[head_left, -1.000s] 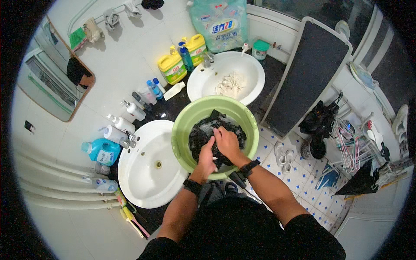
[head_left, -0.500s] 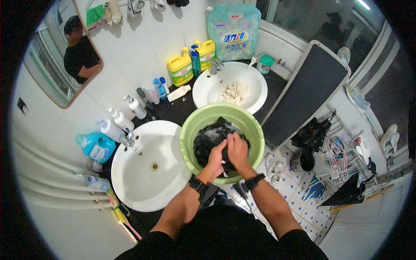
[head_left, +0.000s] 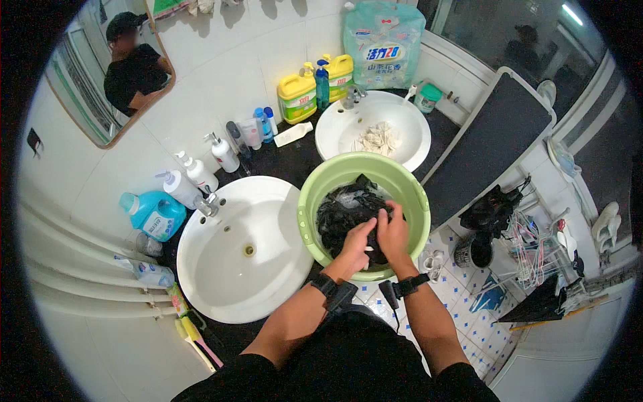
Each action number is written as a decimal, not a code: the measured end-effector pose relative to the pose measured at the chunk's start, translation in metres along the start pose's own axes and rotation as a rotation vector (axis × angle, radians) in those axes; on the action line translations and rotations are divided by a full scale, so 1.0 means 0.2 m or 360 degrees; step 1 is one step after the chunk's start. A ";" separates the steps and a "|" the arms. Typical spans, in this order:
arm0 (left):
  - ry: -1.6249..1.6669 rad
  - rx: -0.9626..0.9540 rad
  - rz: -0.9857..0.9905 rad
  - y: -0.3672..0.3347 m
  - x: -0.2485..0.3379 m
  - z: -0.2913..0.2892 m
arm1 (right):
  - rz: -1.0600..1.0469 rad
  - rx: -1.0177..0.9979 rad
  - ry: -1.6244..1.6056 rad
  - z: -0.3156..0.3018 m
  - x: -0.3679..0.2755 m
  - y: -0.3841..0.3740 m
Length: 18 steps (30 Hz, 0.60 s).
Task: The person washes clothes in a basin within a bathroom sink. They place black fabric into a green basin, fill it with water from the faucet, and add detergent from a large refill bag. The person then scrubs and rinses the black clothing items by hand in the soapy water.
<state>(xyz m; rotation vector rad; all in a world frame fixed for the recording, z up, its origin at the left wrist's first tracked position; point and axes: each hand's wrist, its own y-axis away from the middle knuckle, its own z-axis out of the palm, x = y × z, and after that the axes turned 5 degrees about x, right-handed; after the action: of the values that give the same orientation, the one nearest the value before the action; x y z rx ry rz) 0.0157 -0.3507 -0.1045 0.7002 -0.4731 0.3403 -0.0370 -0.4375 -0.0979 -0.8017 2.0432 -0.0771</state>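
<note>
A light green plastic basin [head_left: 306, 224] holds a wet black garment [head_left: 343, 218] with whitish suds on it. Both hands reach into the basin, close together on the near right part of the cloth. My left hand [head_left: 356, 249] is closed on the black fabric, its fingertips partly buried in it. Beside it, my right hand [head_left: 393, 234] curls its fingers over the same garment, knuckles up. A small white bit, perhaps a label, shows between the hands. Dark bands circle both wrists.
A white sink [head_left: 221, 275] lies left of the basin; a second sink [head_left: 328, 137] behind it holds pale wet cloth [head_left: 378, 139]. Pump bottles [head_left: 224, 153], yellow jugs [head_left: 297, 97] and a detergent bag [head_left: 385, 43] line the wall. A dark upright board [head_left: 489, 141] stands at right.
The whole view has shifted, so the scene sits further right. My hands have drawn slightly nearer to me within the basin, and my right hand's fingers look more spread over the garment.
</note>
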 end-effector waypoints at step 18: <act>-0.0257 -0.0012 0.0070 -0.17 0.02 -0.15 | -0.0548 0.0050 -0.0091 0.00 0.18 -0.18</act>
<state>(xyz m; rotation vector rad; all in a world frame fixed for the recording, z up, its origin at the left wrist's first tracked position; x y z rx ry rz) 0.0426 -0.3544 -0.1400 0.7139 -0.6436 0.3241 -0.0307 -0.4861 -0.1113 -1.1156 1.8283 -0.2757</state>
